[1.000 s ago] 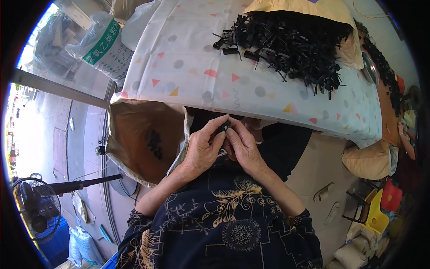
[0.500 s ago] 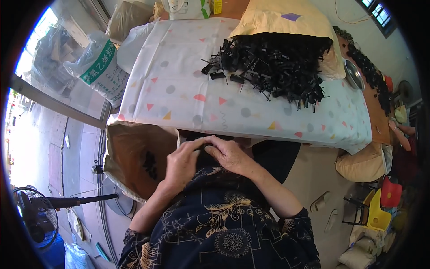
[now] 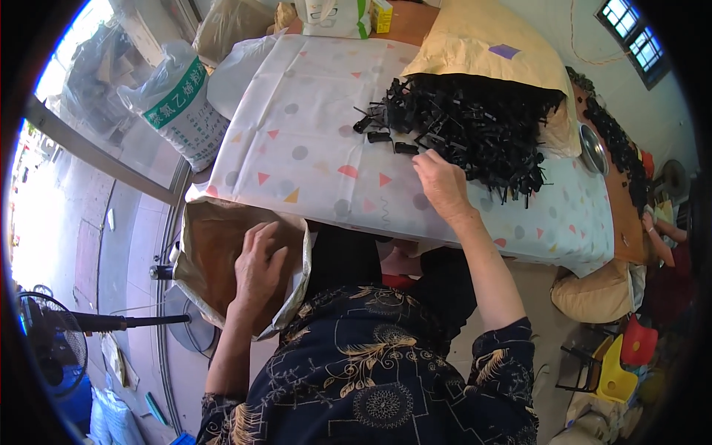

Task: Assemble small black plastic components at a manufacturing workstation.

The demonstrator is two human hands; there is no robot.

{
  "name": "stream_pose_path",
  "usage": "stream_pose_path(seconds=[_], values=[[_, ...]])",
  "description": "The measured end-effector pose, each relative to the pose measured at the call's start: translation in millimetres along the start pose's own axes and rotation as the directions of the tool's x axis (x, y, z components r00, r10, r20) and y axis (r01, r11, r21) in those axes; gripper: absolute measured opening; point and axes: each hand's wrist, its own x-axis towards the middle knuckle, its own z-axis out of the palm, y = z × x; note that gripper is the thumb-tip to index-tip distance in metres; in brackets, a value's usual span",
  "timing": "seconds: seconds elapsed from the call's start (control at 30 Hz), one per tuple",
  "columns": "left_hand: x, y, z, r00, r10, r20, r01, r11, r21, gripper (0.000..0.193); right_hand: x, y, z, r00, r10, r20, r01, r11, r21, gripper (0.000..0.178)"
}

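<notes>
My left hand (image 3: 259,258) hangs over the mouth of a large paper sack (image 3: 300,282), its fingers apart and bent, with nothing visible in them. Across the table, my right hand (image 3: 443,185) is at the near edge of a heap of small black plastic parts with thin stems (image 3: 475,126). The fingers there are bent and close together, and whatever their tips hold is hidden. Just left of those fingertips lies a loose black part (image 3: 406,148); another loose black part (image 3: 378,137) is a little farther left.
The heap spills from a big tan paper bag (image 3: 489,37) on a patterned tablecloth (image 3: 297,178). A metal bowl (image 3: 592,148) stands to its right. A printed white sack (image 3: 185,111) is at left, a fan (image 3: 52,341) lower left. Another person's arm (image 3: 660,237) shows far right.
My hands have parted from where they met above my lap. The right went forward to the heap; the left moved left over the sack and its fingers spread. The whole view shifted slightly.
</notes>
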Motion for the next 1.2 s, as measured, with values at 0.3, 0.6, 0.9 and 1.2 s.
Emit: stream_pose_path(seconds=[0.3, 0.6, 0.9, 1.2], values=[[62, 92, 56, 0.955, 0.257, 0.146, -0.200, 0.926, -0.320, 0.080, -23, -55, -46, 0.849, 0.409, 0.334, -0.446, 0.218, 0.868, 0.010], [49, 102, 74, 0.928, 0.284, 0.242, -0.216, 0.937, -0.273, 0.060, -61, -93, -44, 0.832, 0.311, 0.458, -0.496, 0.050, 0.867, 0.012], [31, 93, 84, 0.899, 0.409, 0.156, -0.381, 0.907, -0.180, 0.051, -74, -107, -27, 0.838, 0.332, 0.433, -0.469, 0.032, 0.883, 0.011], [22, 83, 73, 0.941, 0.180, 0.285, 0.041, 0.777, -0.628, 0.043, -85, -128, -24, 0.922, 0.310, 0.233, -0.351, 0.412, 0.841, 0.019]])
